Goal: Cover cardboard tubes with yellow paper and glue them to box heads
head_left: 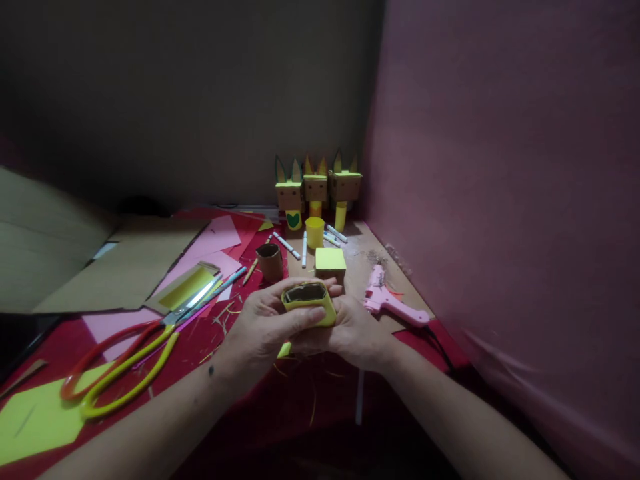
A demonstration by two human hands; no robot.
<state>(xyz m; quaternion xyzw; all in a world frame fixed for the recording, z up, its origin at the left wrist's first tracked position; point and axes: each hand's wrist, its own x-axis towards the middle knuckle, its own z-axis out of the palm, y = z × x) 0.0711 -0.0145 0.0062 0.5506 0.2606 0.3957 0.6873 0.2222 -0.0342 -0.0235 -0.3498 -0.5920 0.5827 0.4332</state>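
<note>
The left forearm [165, 413] and right forearm [460, 407] are bare as far as they show, broadening from slim wrists toward the elbows. The left hand [265, 320] and right hand [350, 333] are bare too. A small, dark, roundish spot [211, 370] marks the left forearm near the wrist, with a fainter mark [195, 401] close by.

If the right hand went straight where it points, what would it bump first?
Probably the left hand, which holds the yellow tube: the right hand points leftward, toward it. How they overlap in depth is hard to tell.
</note>
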